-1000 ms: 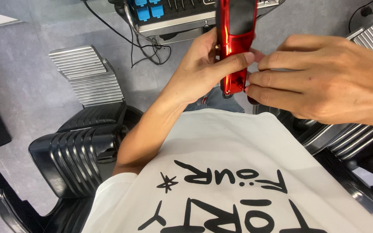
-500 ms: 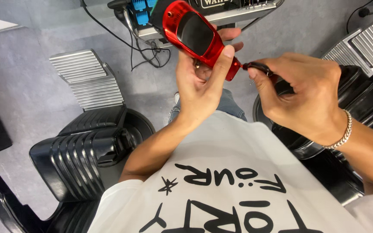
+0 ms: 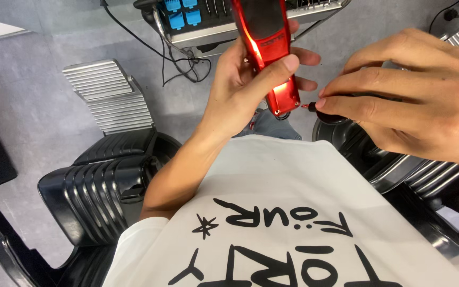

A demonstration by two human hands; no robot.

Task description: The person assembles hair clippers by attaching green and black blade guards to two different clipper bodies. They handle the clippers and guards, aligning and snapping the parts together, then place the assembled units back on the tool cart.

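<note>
Red hair clipper (image 3: 265, 48): held upright near the top centre of the head view, above the person's lap, its glossy body running from the top edge down to a squared lower end. Left hand (image 3: 240, 90): wrapped around the clipper body from the left, thumb pressed across the front face, remaining fingers curled behind and showing on the right side; the grasp is closed on the clipper.

Right hand (image 3: 415, 95): positioned to the right of the clipper, fingers bunched and pinched around a small dark tool (image 3: 328, 109). The tool's thin tip points left at the clipper's lower right corner and is touching or just beside it; which of the 2 cannot be determined.

Surroundings:
- White shirt (image 3: 293, 212) with black lettering fills the lower centre.
- Black ribbed chair arm (image 3: 91, 196) lies at lower left.
- Ribbed metal footrest (image 3: 107, 95) rests on the grey floor (image 3: 22, 90) at left.
- Metal shelf (image 3: 208, 29) at top carries blue clipper guards (image 3: 181, 13), with black cables (image 3: 171, 53) hanging below it.
</note>
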